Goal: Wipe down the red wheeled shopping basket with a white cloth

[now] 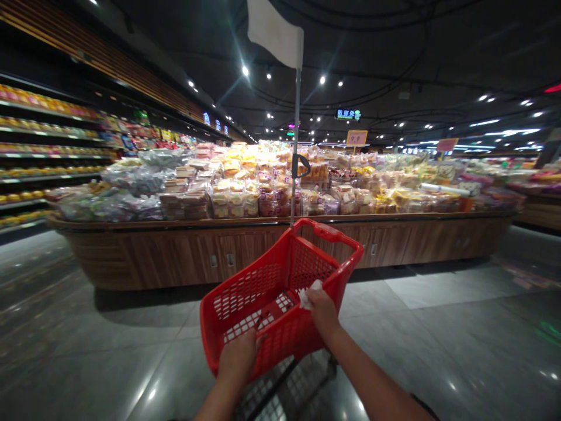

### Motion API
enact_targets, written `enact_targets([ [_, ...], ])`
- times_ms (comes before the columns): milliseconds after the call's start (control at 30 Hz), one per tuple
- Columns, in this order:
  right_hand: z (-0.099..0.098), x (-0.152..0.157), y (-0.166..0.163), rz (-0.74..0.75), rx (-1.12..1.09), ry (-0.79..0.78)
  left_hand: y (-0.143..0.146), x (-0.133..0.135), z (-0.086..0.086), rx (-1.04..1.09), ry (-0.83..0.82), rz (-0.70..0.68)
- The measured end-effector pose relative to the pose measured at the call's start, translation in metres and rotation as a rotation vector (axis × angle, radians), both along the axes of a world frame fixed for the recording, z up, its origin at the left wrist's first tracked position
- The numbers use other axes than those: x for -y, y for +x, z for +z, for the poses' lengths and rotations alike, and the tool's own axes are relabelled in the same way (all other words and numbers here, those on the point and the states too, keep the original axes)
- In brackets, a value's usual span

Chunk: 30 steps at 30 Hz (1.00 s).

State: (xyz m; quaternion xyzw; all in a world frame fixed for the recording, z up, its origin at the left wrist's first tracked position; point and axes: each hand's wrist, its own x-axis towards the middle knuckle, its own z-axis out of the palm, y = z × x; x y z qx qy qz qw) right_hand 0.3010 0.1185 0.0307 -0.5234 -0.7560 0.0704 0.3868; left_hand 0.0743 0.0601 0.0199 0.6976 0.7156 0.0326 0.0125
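A red plastic shopping cart [272,351] stands right in front of me, its perforated basket showing nothing but its own floor grid. My left hand [240,354] is wrapped over the near rim of the basket. Further right, my right hand [322,307] is closed on a crumpled white tissue [309,294] at the same rim, close to the handle end. The red handle [331,234] rises at the far right of the cart. From the cart's back goes up a thin pole [296,128] with a white flag [276,34] on top.
A long wood-panelled display counter [166,257] runs across behind the cart, heaped with packaged goods [236,193]. Stocked shelves [48,146] line the left side. Price signs [356,138] stand above the goods. The grey tiled floor [421,327] reflects the ceiling lights.
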Motion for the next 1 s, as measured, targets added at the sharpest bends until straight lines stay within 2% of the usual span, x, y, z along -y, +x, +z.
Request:
enact_targets([
  [133, -0.008, 0.013, -0.029, 0.133, 0.044, 0.027, -0.003, 0.0, -0.001, -0.029, 0.038, -0.004],
  [200, -0.006, 0.015, -0.029, 0.178, 0.078, 0.051, -0.006, -0.001, -0.001, -0.047, 0.045, 0.0],
  [367, 0.024, -0.006, 0.025, -0.016, 0.103, 0.055, -0.016, -0.003, 0.004, -0.057, 0.022, 0.015],
  [433, 0.029, -0.013, 0.035, -0.068, 0.093, 0.062, -0.016, -0.003, 0.006, -0.056, 0.019, 0.017],
  [533, 0.022, -0.009, 0.02, -0.072, 0.111, 0.061, -0.014, -0.003, 0.006, -0.055, 0.018, 0.02],
  [633, 0.011, 0.0, -0.007, -0.003, 0.152, 0.069, -0.015, -0.003, 0.006, -0.062, 0.021, 0.015],
  [700, 0.012, 0.002, -0.01, 0.02, 0.173, 0.079, -0.019, -0.003, 0.007, -0.064, 0.016, 0.007],
  [800, 0.03, -0.005, 0.015, -0.027, 0.178, 0.093, -0.028, -0.004, 0.01, -0.061, 0.003, -0.002],
  [1000, 0.079, -0.034, 0.112, -0.288, 0.139, 0.128, -0.045, -0.01, 0.013, -0.081, -0.003, -0.035],
])
